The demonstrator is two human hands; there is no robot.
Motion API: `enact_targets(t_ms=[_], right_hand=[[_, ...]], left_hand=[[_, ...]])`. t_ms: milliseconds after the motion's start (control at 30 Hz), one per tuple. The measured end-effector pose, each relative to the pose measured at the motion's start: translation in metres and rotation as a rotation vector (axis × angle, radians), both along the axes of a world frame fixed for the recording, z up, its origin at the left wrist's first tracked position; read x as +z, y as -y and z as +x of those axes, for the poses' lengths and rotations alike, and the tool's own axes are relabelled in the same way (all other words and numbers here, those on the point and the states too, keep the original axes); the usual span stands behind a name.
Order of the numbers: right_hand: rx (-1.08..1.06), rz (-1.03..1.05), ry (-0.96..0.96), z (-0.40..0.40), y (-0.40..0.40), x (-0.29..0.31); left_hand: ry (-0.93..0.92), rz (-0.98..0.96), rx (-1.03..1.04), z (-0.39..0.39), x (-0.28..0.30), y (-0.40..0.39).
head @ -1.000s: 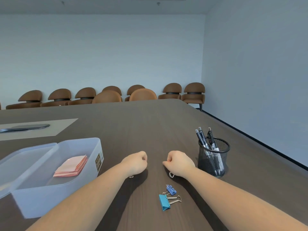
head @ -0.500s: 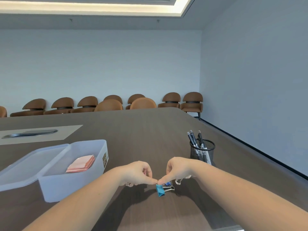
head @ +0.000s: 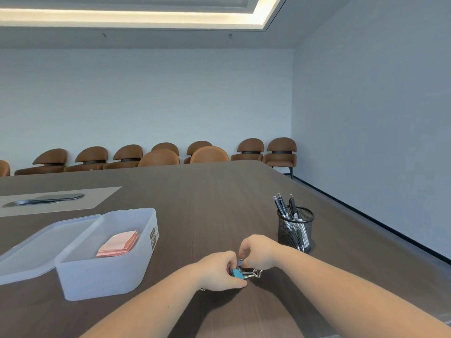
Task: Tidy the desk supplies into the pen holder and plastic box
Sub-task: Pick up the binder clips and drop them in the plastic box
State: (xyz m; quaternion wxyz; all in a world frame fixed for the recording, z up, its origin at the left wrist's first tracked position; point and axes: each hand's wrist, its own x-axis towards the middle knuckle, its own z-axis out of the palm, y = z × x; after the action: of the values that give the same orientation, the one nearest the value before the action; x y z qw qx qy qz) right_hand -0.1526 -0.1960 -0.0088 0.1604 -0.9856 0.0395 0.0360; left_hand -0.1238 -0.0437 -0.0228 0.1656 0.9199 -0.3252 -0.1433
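Note:
On the dark table, my left hand (head: 218, 273) pinches a teal binder clip (head: 238, 273) whose wire handles point right. My right hand (head: 258, 252) curls just above and right of it, fingertips on a small blue binder clip (head: 240, 262). More wire loops poke out under both fists. A translucent plastic box (head: 105, 272) stands open at the left with a pink sticky-note pad (head: 119, 243) inside; its lid (head: 36, 247) leans at its left side. A black mesh pen holder (head: 295, 230) with three dark pens (head: 284, 206) stands right of my hands.
A pale inset panel with a dark cover (head: 46, 200) lies in the table at the far left. Brown chairs (head: 207, 154) line the far edge. The table's right edge (head: 366, 215) runs diagonally past the pen holder, with a grey wall beyond.
Both fists came together over the binder clips near the table's front. The left fingers closed on the teal clip and the right on the blue one. The camera tilted up.

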Motion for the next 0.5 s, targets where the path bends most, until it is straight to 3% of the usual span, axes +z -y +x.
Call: enact_targets(t_ms=[267, 500], right_hand=[[-0.093, 0.024, 0.087, 0.012, 0.006, -0.001], [-0.133, 0.011, 0.036, 0.021, -0.002, -0.008]], left_hand=[[0.026, -0.008, 0.081, 0.015, 0.003, -0.005], [0.039, 0.004, 0.135, 0.028, 0.008, -0.013]])
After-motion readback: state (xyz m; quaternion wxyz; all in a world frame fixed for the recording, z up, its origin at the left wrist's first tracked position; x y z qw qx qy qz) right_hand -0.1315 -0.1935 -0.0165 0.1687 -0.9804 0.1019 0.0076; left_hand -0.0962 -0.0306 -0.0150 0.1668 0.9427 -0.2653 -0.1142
